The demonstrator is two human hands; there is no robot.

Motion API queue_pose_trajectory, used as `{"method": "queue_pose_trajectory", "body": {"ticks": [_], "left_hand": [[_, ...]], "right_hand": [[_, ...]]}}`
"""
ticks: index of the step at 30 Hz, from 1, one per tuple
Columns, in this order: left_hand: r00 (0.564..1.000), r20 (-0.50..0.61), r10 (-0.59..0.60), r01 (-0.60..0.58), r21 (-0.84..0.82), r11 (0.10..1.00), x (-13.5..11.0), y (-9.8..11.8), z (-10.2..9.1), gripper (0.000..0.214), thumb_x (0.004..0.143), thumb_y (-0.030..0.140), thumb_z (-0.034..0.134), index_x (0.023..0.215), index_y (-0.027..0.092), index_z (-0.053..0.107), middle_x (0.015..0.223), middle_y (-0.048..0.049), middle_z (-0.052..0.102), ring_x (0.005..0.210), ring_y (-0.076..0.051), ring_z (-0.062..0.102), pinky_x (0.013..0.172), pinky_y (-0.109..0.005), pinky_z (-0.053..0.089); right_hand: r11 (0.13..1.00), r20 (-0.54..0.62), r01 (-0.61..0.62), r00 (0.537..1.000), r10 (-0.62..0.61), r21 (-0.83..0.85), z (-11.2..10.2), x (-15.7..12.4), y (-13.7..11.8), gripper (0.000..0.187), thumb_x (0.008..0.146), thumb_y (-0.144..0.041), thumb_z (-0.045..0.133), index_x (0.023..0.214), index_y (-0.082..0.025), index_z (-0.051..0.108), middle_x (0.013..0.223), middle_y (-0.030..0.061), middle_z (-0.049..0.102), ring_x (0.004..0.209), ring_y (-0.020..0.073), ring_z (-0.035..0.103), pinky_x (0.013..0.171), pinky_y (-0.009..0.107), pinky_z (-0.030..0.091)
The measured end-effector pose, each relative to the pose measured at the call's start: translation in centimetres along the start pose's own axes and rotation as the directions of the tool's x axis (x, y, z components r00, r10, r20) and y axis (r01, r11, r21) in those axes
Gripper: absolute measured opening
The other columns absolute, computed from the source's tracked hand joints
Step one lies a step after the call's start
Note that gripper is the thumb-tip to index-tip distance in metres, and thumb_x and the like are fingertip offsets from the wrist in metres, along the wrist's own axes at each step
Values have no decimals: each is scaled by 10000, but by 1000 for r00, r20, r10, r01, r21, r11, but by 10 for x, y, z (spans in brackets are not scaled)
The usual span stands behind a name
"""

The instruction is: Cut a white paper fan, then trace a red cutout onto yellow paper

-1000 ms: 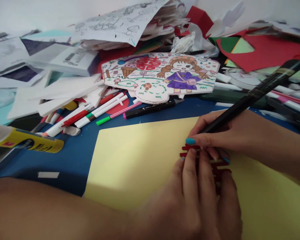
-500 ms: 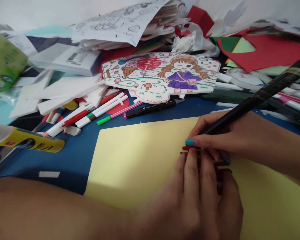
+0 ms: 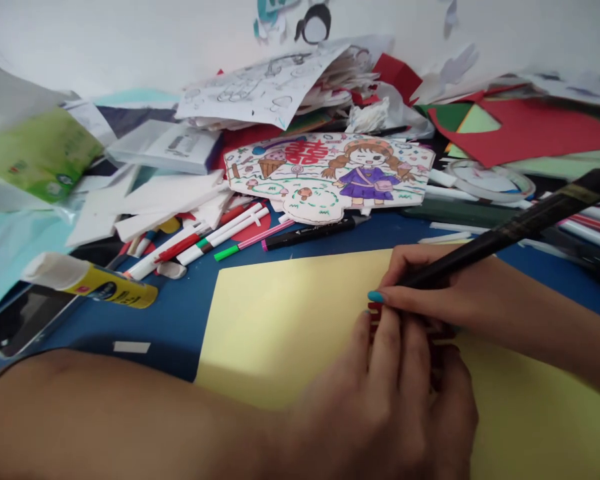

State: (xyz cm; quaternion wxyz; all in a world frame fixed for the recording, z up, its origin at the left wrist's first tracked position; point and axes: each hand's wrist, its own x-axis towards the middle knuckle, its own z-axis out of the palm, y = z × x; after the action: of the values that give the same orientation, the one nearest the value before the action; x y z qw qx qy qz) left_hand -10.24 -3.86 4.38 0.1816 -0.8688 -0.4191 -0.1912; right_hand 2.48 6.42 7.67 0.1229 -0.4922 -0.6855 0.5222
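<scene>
A pale yellow sheet [image 3: 290,320] lies on the blue mat [image 3: 180,313]. My right hand [image 3: 445,293], nails painted teal, grips a long black pen [image 3: 520,227] whose tip is hidden under the fingers. My left hand [image 3: 405,400] lies with its fingers stretched flat, pressing a red paper cutout [image 3: 375,310] onto the yellow sheet. Only slivers of the cutout show between the two hands. My left forearm crosses the bottom of the view.
A coloured drawing of a girl [image 3: 330,173] lies behind the sheet, with a black marker [image 3: 315,233] and several markers [image 3: 215,237] beside it. A yellow glue stick [image 3: 95,283] and a phone [image 3: 20,320] sit at left. Piles of paper and red card [image 3: 530,130] crowd the back.
The view has tilted up and left, so everything sits lower and further right. Both hands stay pressed on the red cutout, which is more covered now. A green pack has come into view at left.
</scene>
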Motion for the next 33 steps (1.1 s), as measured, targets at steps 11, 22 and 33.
{"method": "queue_pose_trajectory", "body": {"ticks": [11, 22, 33], "left_hand": [[994, 70, 86, -86, 3, 996, 1, -5, -5, 444, 892, 264, 370, 1221, 17, 538, 1174, -216, 603, 1155, -315, 544, 972, -402, 465], [992, 77, 99, -98, -18, 995, 2, -4, -4, 432, 878, 245, 390, 1206, 16, 553, 1166, -217, 608, 1136, -329, 556, 957, -436, 480], [988, 94, 121, -121, -3, 993, 0, -5, -4, 453, 876, 241, 359, 1223, 11, 538, 1190, -214, 595, 1145, -338, 546, 966, -444, 473]], "right_hand": [[998, -2, 47, 999, -47, 39, 1, 0, 1, 248, 637, -372, 712, 614, -190, 545, 526, -46, 541, 482, 83, 448, 434, 209, 314], [995, 40, 99, 994, -99, -4, -2, -1, 2, 219, 680, -357, 691, 644, -183, 564, 619, -35, 590, 539, 88, 498, 467, 199, 373], [996, 19, 52, 998, -53, 67, 1, -1, 1, 271, 738, -363, 645, 596, -176, 509, 455, -58, 492, 400, 48, 408, 393, 178, 297]]}}
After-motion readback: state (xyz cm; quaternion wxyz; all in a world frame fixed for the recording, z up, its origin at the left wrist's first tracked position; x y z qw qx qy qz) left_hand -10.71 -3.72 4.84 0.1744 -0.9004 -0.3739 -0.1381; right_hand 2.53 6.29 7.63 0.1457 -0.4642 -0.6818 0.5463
